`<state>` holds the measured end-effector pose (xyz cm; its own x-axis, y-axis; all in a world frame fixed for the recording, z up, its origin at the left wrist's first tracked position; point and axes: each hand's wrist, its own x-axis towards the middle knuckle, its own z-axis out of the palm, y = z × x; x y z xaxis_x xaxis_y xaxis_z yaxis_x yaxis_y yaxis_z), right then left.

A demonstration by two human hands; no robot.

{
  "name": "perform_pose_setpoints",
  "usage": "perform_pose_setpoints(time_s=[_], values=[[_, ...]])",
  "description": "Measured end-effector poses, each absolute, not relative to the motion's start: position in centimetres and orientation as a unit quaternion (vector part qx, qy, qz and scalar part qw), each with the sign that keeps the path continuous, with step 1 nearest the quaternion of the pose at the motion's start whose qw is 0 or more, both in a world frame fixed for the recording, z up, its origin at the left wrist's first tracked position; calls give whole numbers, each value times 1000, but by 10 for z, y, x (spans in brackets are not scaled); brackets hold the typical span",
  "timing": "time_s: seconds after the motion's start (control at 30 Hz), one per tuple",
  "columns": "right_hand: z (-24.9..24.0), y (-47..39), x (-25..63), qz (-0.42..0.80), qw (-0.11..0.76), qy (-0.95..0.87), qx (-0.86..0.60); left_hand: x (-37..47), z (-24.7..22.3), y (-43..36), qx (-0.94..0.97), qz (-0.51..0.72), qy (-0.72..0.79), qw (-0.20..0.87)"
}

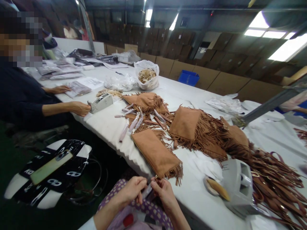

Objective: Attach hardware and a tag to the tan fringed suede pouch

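A flat tan fringed bag (155, 151) lies at the table's near edge, its lower corner with a small gold metal fitting just beyond my fingers. My right hand (165, 193) is closed in a pinch beside that fitting, on the end of a strap wrapped in pale film (147, 191). My left hand (132, 190) is closed on the same wrapped strap, a little to the left. The strap's lower part is partly hidden by my fingers. Other wrapped straps (134, 122) lie beyond the bag.
More fringed bags (185, 123) and a pile of brown straps (279, 182) cover the table's middle and right. A grey tape dispenser (237, 182) stands at right. Leftward, a co-worker's hand (80, 108) touches another tape dispenser (103, 102). A stool (51, 174) holds a phone.
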<state>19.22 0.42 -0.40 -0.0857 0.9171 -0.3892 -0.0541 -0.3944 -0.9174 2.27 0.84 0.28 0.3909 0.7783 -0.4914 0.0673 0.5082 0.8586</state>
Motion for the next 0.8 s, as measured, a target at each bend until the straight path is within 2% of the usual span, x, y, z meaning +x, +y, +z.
perform_pose_setpoints(time_s=[0.1, 0.37, 0.6, 0.67, 0.8], values=[[-8, 5, 196, 623, 385, -402, -550, 41, -6, 4, 427, 213, 451, 754], [-13, 4, 197, 653, 364, -386, -540, 43, -19, -1, 486, 243, 495, 678], [-13, -5, 202, 570, 312, -422, -633, 47, -18, -2, 457, 275, 544, 648], [-11, -11, 204, 549, 316, -420, -650, 48, -20, -4, 470, 267, 569, 620], [-9, -19, 198, 582, 313, -429, -616, 48, -19, -8, 543, 251, 603, 528]])
